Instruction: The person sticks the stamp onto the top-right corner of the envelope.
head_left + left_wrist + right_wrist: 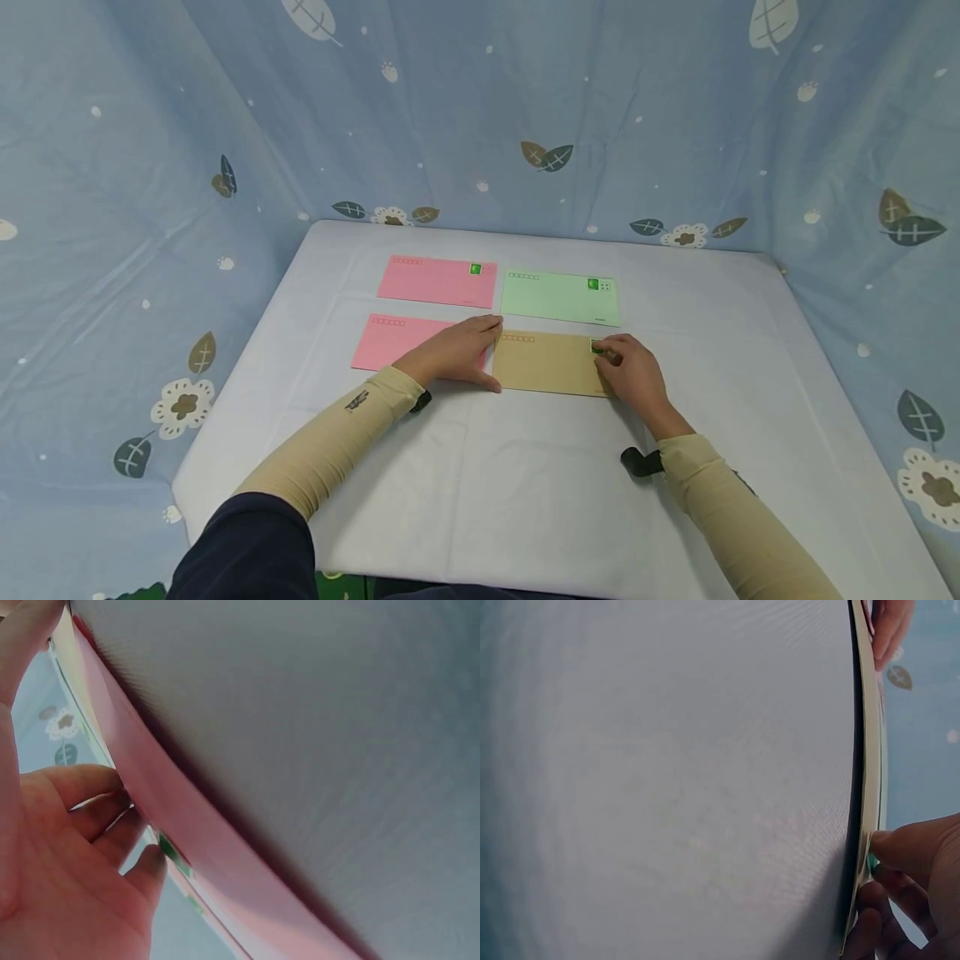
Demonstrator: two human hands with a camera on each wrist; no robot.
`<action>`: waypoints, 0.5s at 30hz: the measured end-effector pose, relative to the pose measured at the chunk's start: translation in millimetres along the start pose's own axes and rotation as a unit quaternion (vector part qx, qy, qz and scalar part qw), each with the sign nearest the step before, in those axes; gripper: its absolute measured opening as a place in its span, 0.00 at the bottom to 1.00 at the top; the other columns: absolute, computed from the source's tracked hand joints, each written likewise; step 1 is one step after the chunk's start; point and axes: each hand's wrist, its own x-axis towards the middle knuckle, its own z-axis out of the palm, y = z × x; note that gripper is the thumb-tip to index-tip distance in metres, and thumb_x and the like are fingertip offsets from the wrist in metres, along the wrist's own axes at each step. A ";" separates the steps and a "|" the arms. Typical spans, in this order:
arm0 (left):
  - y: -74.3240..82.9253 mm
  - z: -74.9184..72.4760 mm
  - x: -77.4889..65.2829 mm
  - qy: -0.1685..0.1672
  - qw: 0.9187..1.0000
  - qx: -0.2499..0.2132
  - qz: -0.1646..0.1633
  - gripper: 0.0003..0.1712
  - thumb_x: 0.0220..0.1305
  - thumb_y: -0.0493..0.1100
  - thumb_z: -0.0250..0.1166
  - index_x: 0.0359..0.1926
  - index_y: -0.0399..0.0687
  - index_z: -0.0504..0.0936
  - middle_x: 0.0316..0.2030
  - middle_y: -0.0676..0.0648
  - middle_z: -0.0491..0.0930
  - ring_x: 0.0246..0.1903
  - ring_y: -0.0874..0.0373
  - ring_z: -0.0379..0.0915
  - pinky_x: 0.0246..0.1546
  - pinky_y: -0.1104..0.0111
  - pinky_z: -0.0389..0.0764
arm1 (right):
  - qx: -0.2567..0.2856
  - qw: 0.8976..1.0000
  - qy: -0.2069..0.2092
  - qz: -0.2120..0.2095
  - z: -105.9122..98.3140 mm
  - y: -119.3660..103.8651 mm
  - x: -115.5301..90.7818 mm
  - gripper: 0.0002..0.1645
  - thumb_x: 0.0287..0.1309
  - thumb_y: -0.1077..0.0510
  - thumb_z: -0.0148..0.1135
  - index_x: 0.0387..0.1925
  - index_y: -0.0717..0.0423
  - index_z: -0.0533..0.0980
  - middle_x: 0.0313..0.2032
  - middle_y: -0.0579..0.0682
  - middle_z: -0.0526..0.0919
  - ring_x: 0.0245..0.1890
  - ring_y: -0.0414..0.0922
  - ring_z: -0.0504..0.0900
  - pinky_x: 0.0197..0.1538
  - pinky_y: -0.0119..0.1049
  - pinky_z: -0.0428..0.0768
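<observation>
A tan envelope (543, 367) lies flat on the white table, with a row of small boxes at its upper left. My left hand (459, 348) rests at its left edge, thumb and fingers spread and overlapping the front pink envelope (386, 343). In the left wrist view, the pink envelope (161, 780) shows edge-on beside that palm. At the tan envelope's upper right corner, my right hand (633, 373) has curled fingers that pinch a small green stamp (595, 343). In the right wrist view, the fingertips partly hide the green stamp (871, 862), close against the envelope surface.
Behind lie another pink envelope (435, 283) with a green stamp (476, 269) and a light green envelope (551, 302) with a green stamp (593, 284). A blue patterned curtain (480, 108) surrounds the table (450, 500) at the back and sides.
</observation>
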 end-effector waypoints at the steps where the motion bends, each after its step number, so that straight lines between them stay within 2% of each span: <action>1: -0.1 0.0 -0.1 0.000 1.000 0.001 0.000 0.71 0.51 0.79 0.67 0.80 0.38 0.51 0.80 0.43 0.48 0.79 0.52 0.42 0.77 0.63 0.47 | 0.002 1.000 0.001 0.000 -0.3 -0.5 -0.3 0.16 0.67 0.60 0.65 0.54 0.58 0.84 0.56 0.57 0.81 0.43 0.52 0.81 0.42 0.45 0.80; 15: -2.2 -0.4 -5.3 0.018 1.000 -0.002 -0.009 0.68 0.52 0.80 0.66 0.80 0.42 0.53 0.80 0.46 0.50 0.79 0.52 0.45 0.77 0.63 0.52 | 0.006 1.000 0.020 0.006 -4.7 -5.6 0.7 0.17 0.64 0.59 0.67 0.53 0.58 0.84 0.56 0.58 0.81 0.40 0.52 0.81 0.38 0.41 0.79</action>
